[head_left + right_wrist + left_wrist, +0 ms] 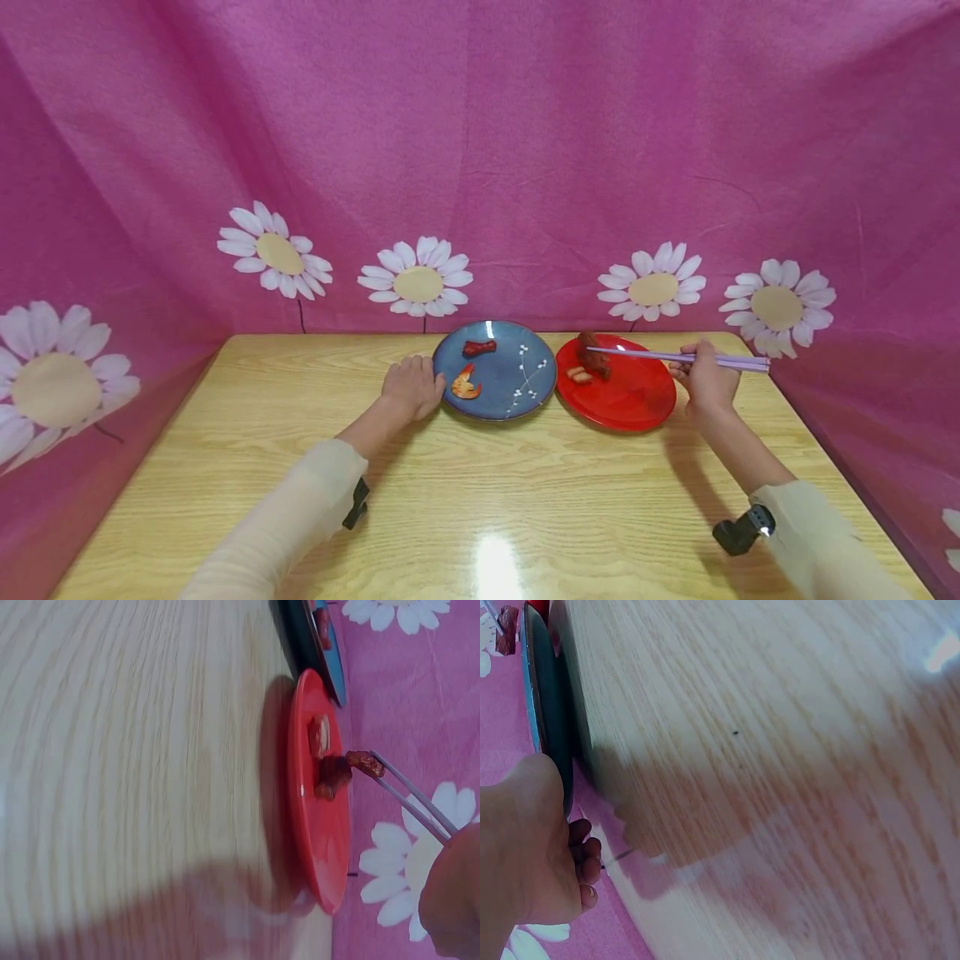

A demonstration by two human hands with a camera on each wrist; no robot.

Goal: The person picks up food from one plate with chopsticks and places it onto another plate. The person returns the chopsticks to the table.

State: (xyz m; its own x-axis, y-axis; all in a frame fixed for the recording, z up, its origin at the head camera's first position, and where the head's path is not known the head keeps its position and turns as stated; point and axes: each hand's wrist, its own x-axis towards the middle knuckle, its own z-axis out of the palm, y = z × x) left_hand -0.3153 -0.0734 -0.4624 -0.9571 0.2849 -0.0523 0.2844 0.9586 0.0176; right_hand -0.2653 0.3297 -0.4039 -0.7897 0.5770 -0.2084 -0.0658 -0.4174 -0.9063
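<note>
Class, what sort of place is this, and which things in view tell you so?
Probably a staged tabletop set, perhaps for filming: flower-print pink cloth hangs behind and beside a wooden table, on which a blue plate and a red plate hold small food pieces.

Pale wood-grain counter [480,475], lower half of head view. Directly on it: round blue plate with white blossoms [495,385], centre; round glossy red plate [630,392], right.
</note>
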